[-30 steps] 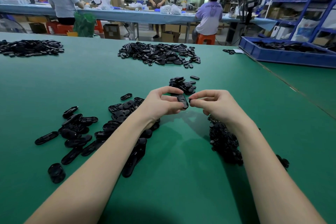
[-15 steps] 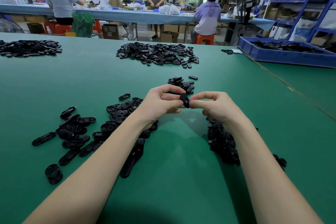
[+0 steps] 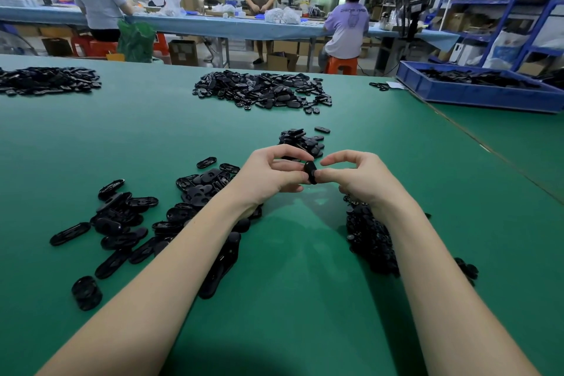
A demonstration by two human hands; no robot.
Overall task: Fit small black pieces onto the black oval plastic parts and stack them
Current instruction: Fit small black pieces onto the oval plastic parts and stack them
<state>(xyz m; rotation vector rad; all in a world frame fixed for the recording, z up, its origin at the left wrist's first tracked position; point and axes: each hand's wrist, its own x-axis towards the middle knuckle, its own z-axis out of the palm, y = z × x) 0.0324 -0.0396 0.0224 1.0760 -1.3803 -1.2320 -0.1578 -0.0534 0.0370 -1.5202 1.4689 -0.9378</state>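
oval part [image 3: 310, 172] | pinched by left hand [image 3: 268, 172] and right hand [image 3: 355, 177] grip | no legible writing

Both bare forearms reach forward from the bottom corners and converge toward the middle, wrists raised a little above the table. The left hand [image 3: 268, 175] has its fingers [image 3: 287, 151] arched over and its thumb tucked under, pinching one side of a black oval part [image 3: 310, 172]. The right hand [image 3: 360, 177] mirrors it, index finger curved above and thumb pressed against the part's other side, knuckles turned outward.
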